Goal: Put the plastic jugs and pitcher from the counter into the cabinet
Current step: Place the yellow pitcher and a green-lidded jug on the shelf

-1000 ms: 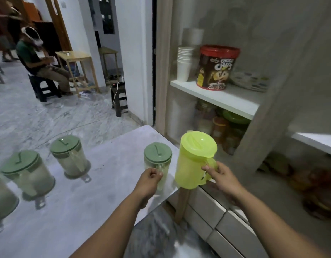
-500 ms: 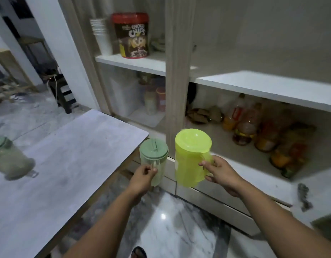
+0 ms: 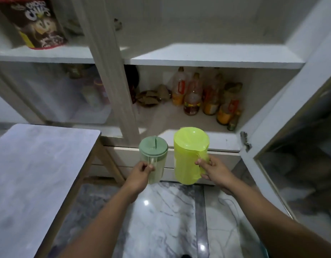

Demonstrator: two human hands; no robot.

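forearms reach forward from the bottom edge over a glossy marbled floor (image 3: 166, 216). left hand (image 3: 141, 173) is clenched round the handle of a clear jug (image 3: 154, 161) with a round sage-green lid, holding it upright in the air. right hand (image 3: 214, 171) is clenched round the handle of a lime-green pitcher (image 3: 188, 155), also upright and off any surface, its lid on and its spout on the side toward the right hand. the two vessels hang just beside each other, not touching, in front of the pale drawer fronts at the base of the cabinet (image 3: 216, 54). to the left, well apart from both hands, lies the grey marbled tabletop (image 3: 36, 164), with a wooden leg under its near corner. beyond the pitcher the lower cabinet shelf (image 3: 179, 118) stands open, holding a cluster of bottles (image 3: 207, 97) with orange and amber contents toward the back right and a brownish heap further left. an open glass door (image 3: 300, 146) angles out on the right. a pale upright post divides the cabinet; left of it, blurred containers sit behind glass. on the upper shelf at far left stands a brown cereal tub (image 3: 38, 23) with a red base.
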